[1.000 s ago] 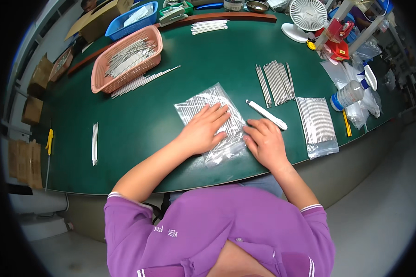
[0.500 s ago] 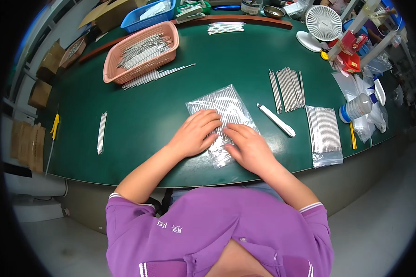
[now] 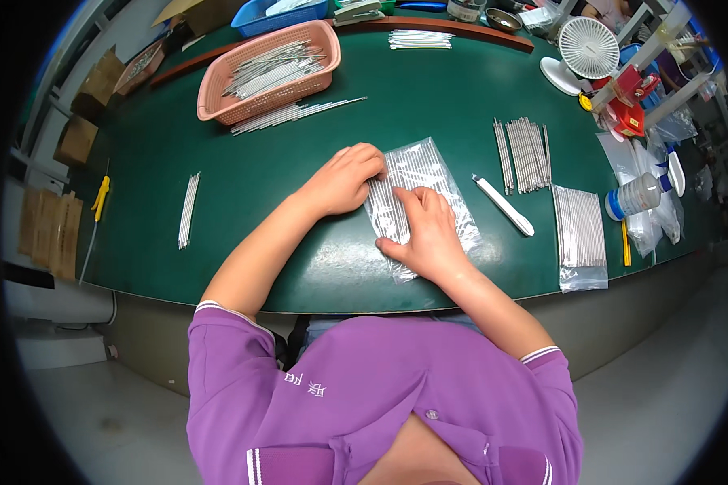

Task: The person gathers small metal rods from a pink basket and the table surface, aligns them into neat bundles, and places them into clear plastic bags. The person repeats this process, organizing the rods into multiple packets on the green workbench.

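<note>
A clear plastic bag (image 3: 430, 171) filled with thin silvery rods lies flat on the green table in front of me. My left hand (image 3: 348, 179) is closed over the bag's left edge, its fingers curled and their tips partly hidden. On the lower middle of the bag rests my right hand (image 3: 433, 234), thumb and index finger spread wide apart. Right of the bag lies a white cutter knife (image 3: 503, 205). Farther right are a bundle of loose rods (image 3: 528, 158) and a second bag of rods (image 3: 581, 228).
A pink basket (image 3: 210, 101) of rods stands at the back left, with loose rods (image 3: 295, 115) before it. Several rods (image 3: 188, 210) and a yellow-handled screwdriver (image 3: 101, 198) lie left. A white fan (image 3: 588, 48), spray bottle (image 3: 635, 196) and plastic bags (image 3: 649, 230) occupy the right.
My left hand has moved from the bag's surface to its left edge, its fingers now curled. My right hand's thumb and index finger have spread farther apart. The whole view has shifted slightly.
</note>
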A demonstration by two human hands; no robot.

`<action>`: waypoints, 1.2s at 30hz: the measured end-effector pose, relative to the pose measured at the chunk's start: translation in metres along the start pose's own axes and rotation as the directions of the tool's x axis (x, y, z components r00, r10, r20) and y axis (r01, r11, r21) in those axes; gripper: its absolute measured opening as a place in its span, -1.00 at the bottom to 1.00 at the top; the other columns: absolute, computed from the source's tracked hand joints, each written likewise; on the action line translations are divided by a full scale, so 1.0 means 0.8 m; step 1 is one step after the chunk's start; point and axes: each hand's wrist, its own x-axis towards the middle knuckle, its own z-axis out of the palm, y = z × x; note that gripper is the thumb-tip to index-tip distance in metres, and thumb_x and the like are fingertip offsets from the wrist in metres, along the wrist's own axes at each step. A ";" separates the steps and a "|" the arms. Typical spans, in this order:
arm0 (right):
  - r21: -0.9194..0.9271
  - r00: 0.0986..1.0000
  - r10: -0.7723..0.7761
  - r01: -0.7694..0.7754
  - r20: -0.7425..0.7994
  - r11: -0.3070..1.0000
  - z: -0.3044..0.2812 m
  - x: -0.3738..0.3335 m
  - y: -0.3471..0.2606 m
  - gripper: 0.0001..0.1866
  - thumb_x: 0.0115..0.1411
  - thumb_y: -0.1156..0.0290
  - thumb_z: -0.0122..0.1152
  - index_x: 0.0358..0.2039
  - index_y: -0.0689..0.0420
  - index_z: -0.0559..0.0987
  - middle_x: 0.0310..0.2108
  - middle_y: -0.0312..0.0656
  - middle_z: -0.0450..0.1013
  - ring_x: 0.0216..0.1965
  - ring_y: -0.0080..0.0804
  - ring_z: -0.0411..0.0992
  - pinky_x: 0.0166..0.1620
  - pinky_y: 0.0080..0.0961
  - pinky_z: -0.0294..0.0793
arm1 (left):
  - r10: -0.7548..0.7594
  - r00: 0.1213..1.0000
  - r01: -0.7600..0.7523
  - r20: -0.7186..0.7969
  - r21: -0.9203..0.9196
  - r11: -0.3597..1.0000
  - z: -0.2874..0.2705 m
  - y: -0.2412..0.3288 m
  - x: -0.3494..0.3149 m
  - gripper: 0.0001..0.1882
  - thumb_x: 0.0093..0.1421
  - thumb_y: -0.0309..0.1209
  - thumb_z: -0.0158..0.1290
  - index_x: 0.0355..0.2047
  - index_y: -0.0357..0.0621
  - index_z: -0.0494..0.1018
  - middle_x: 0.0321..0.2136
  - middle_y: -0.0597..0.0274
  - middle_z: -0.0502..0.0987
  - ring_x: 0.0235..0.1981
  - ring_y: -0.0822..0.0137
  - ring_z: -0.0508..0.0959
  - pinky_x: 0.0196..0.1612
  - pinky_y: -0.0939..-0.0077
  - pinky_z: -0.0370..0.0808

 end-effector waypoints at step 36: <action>-0.028 0.998 -0.014 0.015 0.056 0.999 -0.007 -0.024 -0.019 -0.47 -0.17 0.26 0.47 -0.17 0.12 0.49 -0.18 -0.13 0.33 -0.04 -0.14 0.30 0.06 -0.23 0.24 | 0.077 0.995 -0.075 -0.066 0.029 0.997 0.011 0.007 -0.051 -0.67 0.08 -0.14 0.18 -0.40 -0.14 0.39 -0.20 0.09 0.41 0.03 0.06 0.38 0.07 0.15 0.25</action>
